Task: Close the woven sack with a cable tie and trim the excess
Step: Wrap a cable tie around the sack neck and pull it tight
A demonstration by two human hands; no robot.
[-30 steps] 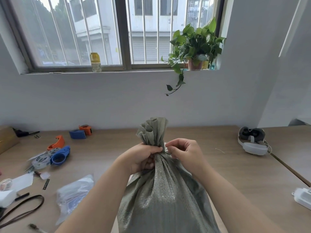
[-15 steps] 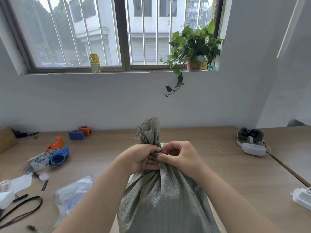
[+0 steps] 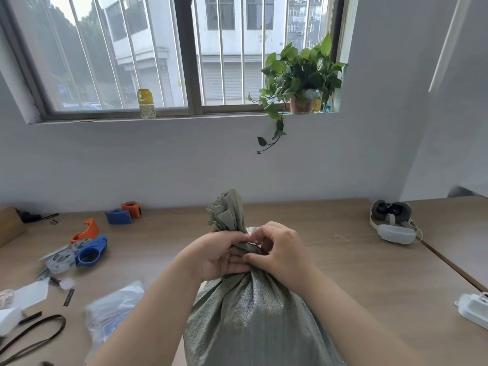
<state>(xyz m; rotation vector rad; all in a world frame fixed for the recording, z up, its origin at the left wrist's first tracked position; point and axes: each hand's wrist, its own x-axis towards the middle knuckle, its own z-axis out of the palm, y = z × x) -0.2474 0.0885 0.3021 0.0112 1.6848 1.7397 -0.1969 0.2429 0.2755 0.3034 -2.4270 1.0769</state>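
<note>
Wooden table point(image 3: 330, 260) against a pale wall, barred window above; potted plant point(image 3: 301, 75) on the sill at right, yellow-capped jar point(image 3: 146, 103) on the sill left of centre.

Woven sack point(image 3: 250, 320): grey-green, upright at the near edge of the table, centre of view. Mouth gathered into a tight neck, ruffled top point(image 3: 227, 210) fanning out above the hands.

Left hand point(image 3: 219, 256): fingers curled shut around the neck from the left side, gripping the bunched fabric.

Right hand point(image 3: 280, 249): on the right side of the neck, thumb and forefinger tips drawn together in a pinch at the gather, remaining fingers curled loosely. Fingertips of both hands meet at the neck. Cannot tell what the pinch holds (the cable tie itself is not discernible; that spot is shadowed by the fingers).

Table, left side: blue tape dispenser point(image 3: 91, 250) beside an orange one point(image 3: 85, 231), a second blue-and-orange pair point(image 3: 122, 213) further back, clear plastic bag point(image 3: 113, 310) near the left forearm, dark strap point(image 3: 34, 336) at the near-left edge.

Table, right side: headset point(image 3: 392, 220) at the back, white device point(image 3: 474, 310) at the frame edge.
</note>
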